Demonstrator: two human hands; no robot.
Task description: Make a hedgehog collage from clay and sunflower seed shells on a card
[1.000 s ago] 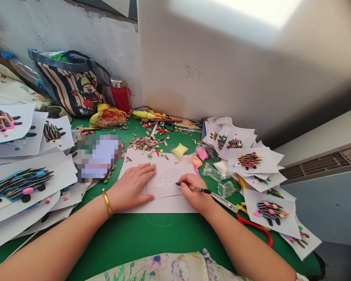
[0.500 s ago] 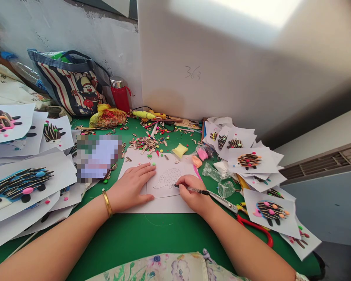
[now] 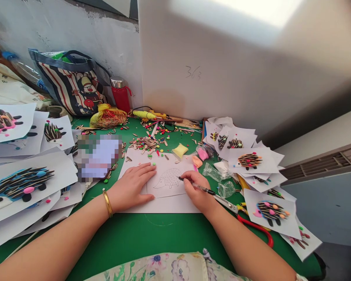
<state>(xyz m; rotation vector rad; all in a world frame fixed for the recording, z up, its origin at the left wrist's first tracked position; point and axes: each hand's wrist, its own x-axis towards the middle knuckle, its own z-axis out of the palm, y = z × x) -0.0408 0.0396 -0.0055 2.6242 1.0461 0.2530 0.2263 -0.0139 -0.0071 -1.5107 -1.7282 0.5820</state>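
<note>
On a white sheet of paper [image 3: 175,203] lies a smaller paper with a hedgehog drawing [image 3: 168,178] in thin dark lines. My left hand [image 3: 133,185] rests flat on the paper's left side, fingers stretched out. My right hand [image 3: 197,191] is closed around a black pen [image 3: 206,190], its tip by the right end of the hedgehog. Beyond the paper are a heap of sunflower seeds [image 3: 144,143], a yellow clay packet [image 3: 180,150] and orange clay [image 3: 197,161]. Red-handled scissors [image 3: 257,226] lie beside my right forearm.
Stacks of finished hedgehog cards [image 3: 32,183] stand at left, with more cards [image 3: 251,160] at right. A phone [image 3: 98,158], blurred out, lies left of the paper. A striped bag [image 3: 71,86] and a red bottle [image 3: 121,95] stand by the wall. Clear plastic wrappers [image 3: 226,189] lie at right.
My right hand has moved slightly right and up with the pen, from the hedgehog's underside to its right end. Short leg lines now show below the body. My left hand stays put.
</note>
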